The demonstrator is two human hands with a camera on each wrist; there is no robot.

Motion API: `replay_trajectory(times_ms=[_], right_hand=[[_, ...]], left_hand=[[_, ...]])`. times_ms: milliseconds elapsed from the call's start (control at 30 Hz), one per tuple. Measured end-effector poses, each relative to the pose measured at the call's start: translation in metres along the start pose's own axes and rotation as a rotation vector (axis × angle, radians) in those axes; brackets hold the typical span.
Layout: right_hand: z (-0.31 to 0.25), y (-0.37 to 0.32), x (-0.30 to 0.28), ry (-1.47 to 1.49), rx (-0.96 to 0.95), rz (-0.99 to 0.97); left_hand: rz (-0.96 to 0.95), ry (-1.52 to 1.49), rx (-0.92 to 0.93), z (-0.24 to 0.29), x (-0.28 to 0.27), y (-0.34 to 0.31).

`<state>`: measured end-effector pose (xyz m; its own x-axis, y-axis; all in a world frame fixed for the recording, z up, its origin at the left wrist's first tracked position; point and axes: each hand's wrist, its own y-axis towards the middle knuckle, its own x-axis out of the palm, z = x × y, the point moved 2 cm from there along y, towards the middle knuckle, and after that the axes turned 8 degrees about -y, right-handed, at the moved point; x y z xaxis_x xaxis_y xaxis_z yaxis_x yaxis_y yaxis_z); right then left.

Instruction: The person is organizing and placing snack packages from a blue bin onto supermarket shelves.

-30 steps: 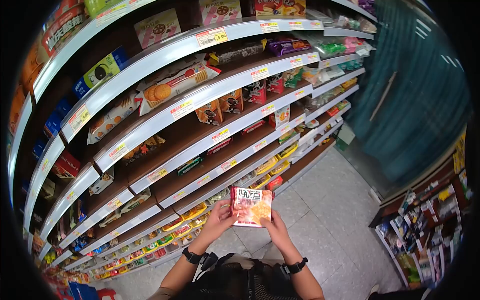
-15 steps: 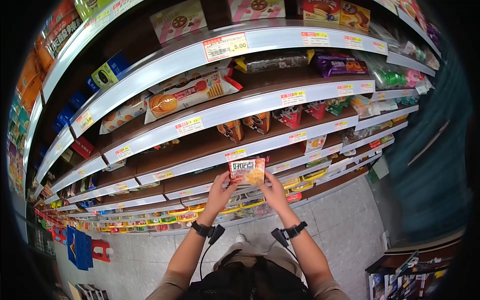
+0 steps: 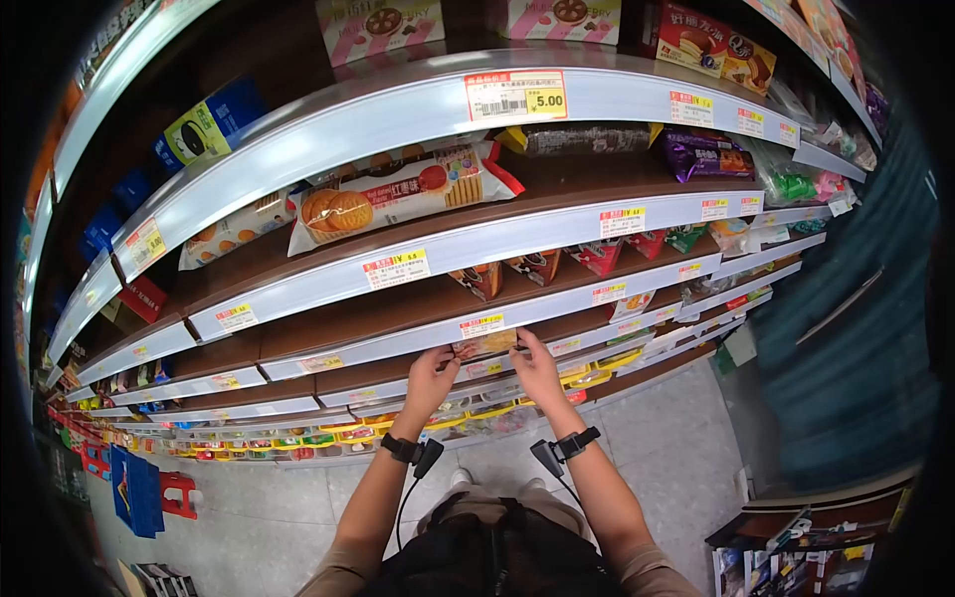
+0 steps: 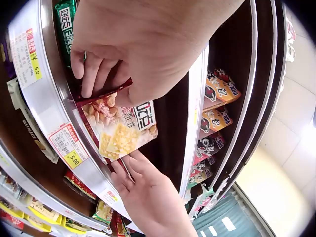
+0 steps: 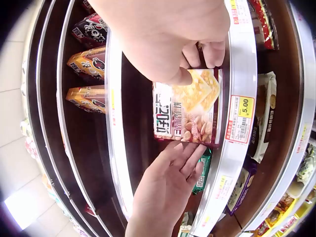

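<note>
Both hands hold a red and white biscuit packet (image 3: 484,344) (image 4: 121,123) (image 5: 186,108) by its two ends, at the opening of a lower shelf. The left hand (image 3: 433,380) (image 4: 143,49) grips one end with curled fingers and thumb. At the opposite end the right hand (image 3: 537,368) (image 5: 170,37) pinches with thumb and fingers. The packet's printed face shows crackers and nuts. A green packet (image 4: 65,29) (image 5: 202,170) lies on the same shelf, beside the left hand's end.
Price-tagged shelf edges (image 3: 597,224) run above and below the hands. Orange packs (image 3: 476,281) stand one shelf up, with a long biscuit bag (image 3: 398,194) higher. A blue crate (image 3: 136,493) and red stool (image 3: 179,495) are on the floor at left; a teal curtain (image 3: 836,368) hangs at right.
Both hands have carried the packet from in front of the body forward to the shelf. The packet has tipped flatter, and the view has turned toward the shelves.
</note>
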<state>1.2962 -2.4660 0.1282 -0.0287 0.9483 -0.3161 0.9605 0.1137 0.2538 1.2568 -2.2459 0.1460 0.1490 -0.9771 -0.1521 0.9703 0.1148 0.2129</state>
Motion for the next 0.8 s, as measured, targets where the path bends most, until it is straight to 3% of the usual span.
replay_trajectory(times_ms=[267, 333, 433, 800], right_hand=[[-0.018, 0.001, 0.000, -0.228, 0.055, -0.008], [-0.020, 0.000, -0.001, -0.407, -0.129, 0.060], [-0.019, 0.000, -0.001, -0.470, -0.154, 0.078], [-0.014, 0.007, 0.000, -0.467, -0.175, 0.134]], left_hand=[[0.020, -0.007, -0.026, -0.018, -0.008, 0.006], [0.033, 0.168, 0.003, -0.016, -0.007, 0.003], [0.043, 0.281, 0.121, -0.014, -0.004, 0.003], [0.076, 0.341, 0.149, -0.016, 0.002, 0.009]])
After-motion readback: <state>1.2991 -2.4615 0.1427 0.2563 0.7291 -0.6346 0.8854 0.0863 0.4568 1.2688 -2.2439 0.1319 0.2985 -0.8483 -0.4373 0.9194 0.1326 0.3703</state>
